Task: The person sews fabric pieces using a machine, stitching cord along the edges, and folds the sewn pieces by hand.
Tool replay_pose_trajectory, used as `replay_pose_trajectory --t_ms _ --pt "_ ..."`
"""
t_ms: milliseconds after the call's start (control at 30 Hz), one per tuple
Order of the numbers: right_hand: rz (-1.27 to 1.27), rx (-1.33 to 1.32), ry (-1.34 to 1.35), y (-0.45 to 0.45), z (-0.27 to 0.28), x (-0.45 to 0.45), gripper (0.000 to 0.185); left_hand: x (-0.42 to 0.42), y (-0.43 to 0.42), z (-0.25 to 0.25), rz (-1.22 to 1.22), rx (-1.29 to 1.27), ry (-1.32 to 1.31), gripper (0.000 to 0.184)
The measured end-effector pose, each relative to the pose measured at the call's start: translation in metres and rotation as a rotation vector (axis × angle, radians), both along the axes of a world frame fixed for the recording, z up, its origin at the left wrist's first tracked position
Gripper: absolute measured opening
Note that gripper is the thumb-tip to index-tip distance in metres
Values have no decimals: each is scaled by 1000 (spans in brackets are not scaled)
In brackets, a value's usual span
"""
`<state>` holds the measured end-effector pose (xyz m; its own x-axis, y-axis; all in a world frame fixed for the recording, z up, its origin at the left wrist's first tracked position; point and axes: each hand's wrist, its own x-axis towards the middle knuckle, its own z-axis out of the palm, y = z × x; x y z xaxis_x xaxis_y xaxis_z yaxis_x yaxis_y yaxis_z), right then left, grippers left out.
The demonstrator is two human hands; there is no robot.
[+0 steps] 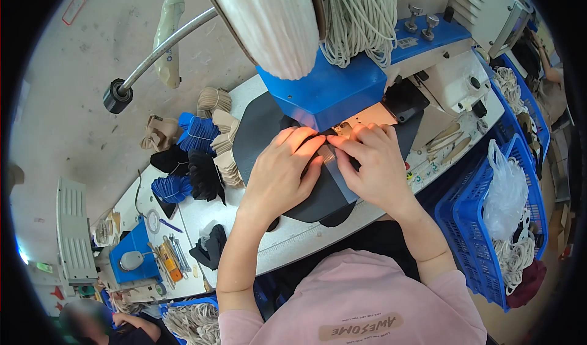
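Observation:
Both hands meet under the blue machine head [324, 91], in an orange-lit spot that looks like a sewing machine's work area. My left hand [284, 171] comes from the left with fingers bent and tips drawn together. Opposite it, my right hand [374, 171] is curled the same way, its fingertips almost touching the left ones. Whatever they pinch is small and hidden by the fingers. Beneath the hands lies a dark grey plate [260, 125], with a lighter grey strip [342, 183] bearing ruler-like marks between the wrists.
Bundles of blue cord [199, 134] and black and beige ones lie at the left. Hand tools [174, 256] rest near the table's left end. A large white spool [269, 21] hangs overhead. Blue baskets [468, 235] stand at the right. Another person [92, 320] sits lower left.

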<state>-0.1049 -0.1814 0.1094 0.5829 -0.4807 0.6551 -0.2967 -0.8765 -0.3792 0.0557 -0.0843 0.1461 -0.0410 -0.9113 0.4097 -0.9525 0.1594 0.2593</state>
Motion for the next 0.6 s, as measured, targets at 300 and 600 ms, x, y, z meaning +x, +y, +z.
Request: replay_pose_trajectory --t_ms 300,600 --pt "-5 2 65 1 1 1 22 5 -3 0 16 -29 -43 26" --pt "-19 -7 114 2 3 1 25 10 -6 0 32 -38 -69 24"
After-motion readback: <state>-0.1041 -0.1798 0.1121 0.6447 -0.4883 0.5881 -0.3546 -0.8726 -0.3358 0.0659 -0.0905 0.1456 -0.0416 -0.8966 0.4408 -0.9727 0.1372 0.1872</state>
